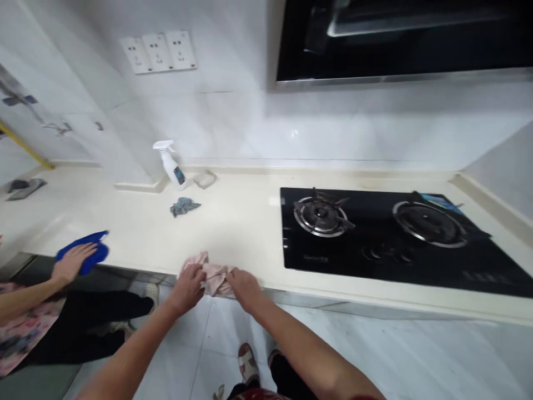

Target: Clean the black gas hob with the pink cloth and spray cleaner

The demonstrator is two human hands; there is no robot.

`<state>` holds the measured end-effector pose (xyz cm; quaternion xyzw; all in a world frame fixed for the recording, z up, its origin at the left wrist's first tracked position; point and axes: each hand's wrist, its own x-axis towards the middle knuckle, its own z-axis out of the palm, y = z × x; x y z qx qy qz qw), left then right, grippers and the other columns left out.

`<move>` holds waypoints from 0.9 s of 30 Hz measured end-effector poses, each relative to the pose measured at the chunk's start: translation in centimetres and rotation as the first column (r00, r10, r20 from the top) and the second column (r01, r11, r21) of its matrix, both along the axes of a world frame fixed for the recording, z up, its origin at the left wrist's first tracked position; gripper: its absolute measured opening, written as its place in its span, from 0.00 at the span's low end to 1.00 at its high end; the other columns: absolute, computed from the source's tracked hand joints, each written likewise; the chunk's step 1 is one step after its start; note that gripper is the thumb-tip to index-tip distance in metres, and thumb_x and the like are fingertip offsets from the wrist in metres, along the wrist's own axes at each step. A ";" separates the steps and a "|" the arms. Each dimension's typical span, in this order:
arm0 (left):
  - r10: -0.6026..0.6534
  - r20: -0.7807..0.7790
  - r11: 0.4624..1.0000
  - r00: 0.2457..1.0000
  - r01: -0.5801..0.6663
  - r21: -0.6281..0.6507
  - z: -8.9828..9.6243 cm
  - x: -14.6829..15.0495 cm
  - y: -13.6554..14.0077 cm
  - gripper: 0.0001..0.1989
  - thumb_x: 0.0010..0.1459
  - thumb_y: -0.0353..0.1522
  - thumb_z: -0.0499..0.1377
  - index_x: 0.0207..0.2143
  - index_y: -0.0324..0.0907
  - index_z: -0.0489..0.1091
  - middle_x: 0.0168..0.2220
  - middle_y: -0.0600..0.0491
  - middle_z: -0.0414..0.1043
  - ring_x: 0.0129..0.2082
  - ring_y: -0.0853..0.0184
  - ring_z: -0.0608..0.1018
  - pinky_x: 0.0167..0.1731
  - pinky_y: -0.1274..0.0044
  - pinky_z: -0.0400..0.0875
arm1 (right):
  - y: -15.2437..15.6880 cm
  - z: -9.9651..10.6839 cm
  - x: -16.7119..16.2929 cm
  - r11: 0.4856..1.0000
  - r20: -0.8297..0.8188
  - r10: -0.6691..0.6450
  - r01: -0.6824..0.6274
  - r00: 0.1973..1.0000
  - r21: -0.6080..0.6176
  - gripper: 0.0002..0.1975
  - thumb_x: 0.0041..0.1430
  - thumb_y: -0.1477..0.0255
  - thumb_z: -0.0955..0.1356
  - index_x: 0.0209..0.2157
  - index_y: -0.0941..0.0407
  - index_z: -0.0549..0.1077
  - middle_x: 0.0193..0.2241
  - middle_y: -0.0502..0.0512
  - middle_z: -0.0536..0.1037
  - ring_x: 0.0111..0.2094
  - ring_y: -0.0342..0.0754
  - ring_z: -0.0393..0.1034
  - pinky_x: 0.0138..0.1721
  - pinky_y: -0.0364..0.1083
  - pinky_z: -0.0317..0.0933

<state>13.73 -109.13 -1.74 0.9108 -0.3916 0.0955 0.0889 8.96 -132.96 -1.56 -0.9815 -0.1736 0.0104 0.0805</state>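
L hand [188,288] & R hand [246,288], fingers clamped on pink cloth [215,276] at counter [245,222] edge (bunching it, prob.); next move needs even grip.

Cloth [216,278]: pale pink. Second cloth [95,256], to the left, is deep blue. Crumpled rag [183,206] reads mottled grey-blue. Counter [241,222]: plain cream. Stove [370,222] is glossy black; burners [322,215] show silver rings. Spray bottle [170,166]: white, with a dark blue-and-black label. Hood [375,58]: black, silver lower edge. Wall [233,125] is white with faint grey clouding; floor [366,355], pale grey-white, streaked. Co-worker's top [25,319]: pinkish floral print; trousers [106,311], black. Pipe [25,146]: yellow.
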 end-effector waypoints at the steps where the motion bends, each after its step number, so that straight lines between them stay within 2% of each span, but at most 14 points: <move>1: -0.013 -0.001 1.000 1.000 0.013 0.016 0.1 0.0 0.7 0.21 0.46 0.22 0.59 0.46 0.37 0.68 0.56 0.38 0.64 0.59 0.50 0.64 0.58 0.56 0.65 | 0.6 -0.3 0.5 1.000 0.015 0.005 -0.005 1.000 0.012 0.11 0.69 0.76 0.60 0.49 0.54 0.69 0.44 0.60 0.75 0.40 0.50 0.72 0.38 0.48 0.67; 4: -0.025 0.050 0.991 0.998 0.018 0.132 0.0 0.1 2.0 0.30 0.42 0.19 0.56 0.51 0.34 0.65 0.64 0.34 0.56 0.66 0.45 0.57 0.63 0.53 0.59 | 1.2 -1.2 0.9 0.999 0.065 -0.005 0.002 0.998 0.043 0.10 0.69 0.75 0.61 0.49 0.55 0.68 0.44 0.60 0.74 0.41 0.50 0.71 0.39 0.50 0.67; 6: -0.025 0.085 0.976 0.996 0.006 0.218 -0.3 0.9 2.5 0.28 0.47 0.17 0.53 0.52 0.37 0.66 0.64 0.36 0.60 0.64 0.49 0.62 0.62 0.55 0.59 | 1.1 -1.3 0.4 0.998 0.105 -0.019 0.013 0.994 0.055 0.12 0.67 0.76 0.63 0.51 0.56 0.66 0.47 0.61 0.73 0.43 0.52 0.70 0.38 0.51 0.67; 9: -0.024 0.099 0.957 0.995 -0.005 0.290 -0.5 2.8 2.8 0.23 0.53 0.18 0.52 0.50 0.41 0.67 0.56 0.41 0.70 0.55 0.55 0.72 0.58 0.61 0.65 | 0.1 -1.2 -0.1 0.998 0.180 -0.008 -0.003 0.984 0.062 0.12 0.65 0.76 0.64 0.50 0.56 0.67 0.48 0.61 0.73 0.44 0.54 0.69 0.38 0.52 0.66; 12: -0.046 0.137 0.950 0.989 0.001 0.312 -0.8 4.0 1.6 0.27 0.51 0.19 0.54 0.54 0.41 0.65 0.55 0.41 0.72 0.54 0.55 0.74 0.55 0.64 0.68 | -2.4 -1.4 -0.3 0.997 0.245 0.014 -0.031 0.969 0.065 0.10 0.66 0.75 0.63 0.48 0.55 0.68 0.43 0.55 0.75 0.41 0.52 0.69 0.39 0.51 0.64; 14: -0.063 0.150 0.949 0.987 0.013 0.314 -1.4 3.8 -0.5 0.30 0.50 0.20 0.55 0.57 0.41 0.63 0.56 0.40 0.71 0.55 0.54 0.74 0.54 0.65 0.68 | -5.2 -2.1 -0.8 0.995 0.297 0.024 -0.052 0.955 0.086 0.09 0.67 0.75 0.63 0.48 0.55 0.69 0.39 0.53 0.76 0.39 0.50 0.68 0.38 0.50 0.62; 16: -0.057 0.131 0.946 0.990 0.011 0.323 -2.3 3.1 -3.8 0.30 0.50 0.23 0.58 0.57 0.43 0.64 0.55 0.40 0.73 0.54 0.52 0.76 0.53 0.64 0.69 | -8.8 -3.0 -1.7 0.991 0.362 0.014 -0.063 0.932 0.122 0.08 0.69 0.74 0.63 0.48 0.54 0.69 0.38 0.51 0.76 0.38 0.49 0.67 0.39 0.50 0.60; 19: -0.069 0.105 0.949 0.992 0.033 0.313 -3.5 1.5 -10.5 0.27 0.48 0.26 0.61 0.53 0.44 0.69 0.52 0.40 0.75 0.50 0.49 0.78 0.49 0.63 0.71 | -15.0 -4.5 -4.4 0.988 0.406 -0.059 -0.004 0.912 0.152 0.06 0.68 0.73 0.64 0.44 0.53 0.71 0.39 0.51 0.76 0.41 0.49 0.66 0.46 0.52 0.58; 23: -0.212 0.097 0.951 0.973 0.182 0.248 -4.1 -1.3 -21.4 0.16 0.56 0.28 0.58 0.48 0.48 0.74 0.50 0.45 0.77 0.45 0.53 0.79 0.45 0.65 0.71 | -24.1 -6.4 -9.6 0.971 0.344 -0.233 0.197 0.910 0.135 0.07 0.64 0.73 0.68 0.45 0.51 0.73 0.43 0.52 0.76 0.46 0.52 0.65 0.54 0.56 0.53; 27: -0.353 0.126 0.920 0.927 0.319 0.228 -3.8 -5.4 -33.2 0.18 0.59 0.28 0.60 0.51 0.52 0.72 0.47 0.48 0.76 0.42 0.57 0.77 0.43 0.67 0.70 | -33.9 -7.8 -15.0 0.914 0.345 -0.404 0.366 0.847 0.174 0.09 0.64 0.73 0.68 0.46 0.49 0.74 0.45 0.53 0.77 0.50 0.52 0.64 0.60 0.57 0.46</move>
